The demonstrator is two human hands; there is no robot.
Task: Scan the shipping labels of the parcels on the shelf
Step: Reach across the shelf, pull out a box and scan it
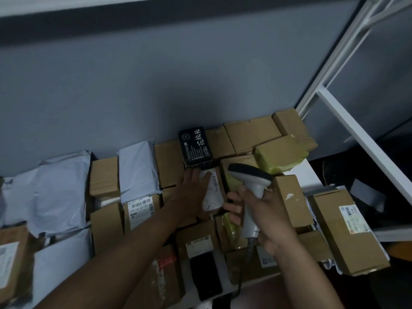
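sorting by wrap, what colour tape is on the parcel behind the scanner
Yellow tape, clearest in the head view.

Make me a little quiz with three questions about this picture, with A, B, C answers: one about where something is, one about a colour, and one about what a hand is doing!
1. Where is the black printed box with white writing?
A. At the back, against the grey wall
B. At the shelf's front edge
C. In the right hand

2. What colour is the tape on the cardboard parcel behind the scanner?
A. Red
B. Yellow-green
C. Blue

3. What is the left hand doing?
A. Hanging idle
B. Holding the scanner
C. Resting flat on the brown parcel with the white shipping label

Answers:
1 A: it sits at the wall, beyond the hands.
2 B: the wrapping shows yellow-green.
3 C: its fingers lie straight on the label, while the right hand grips the grey handheld barcode scanner.
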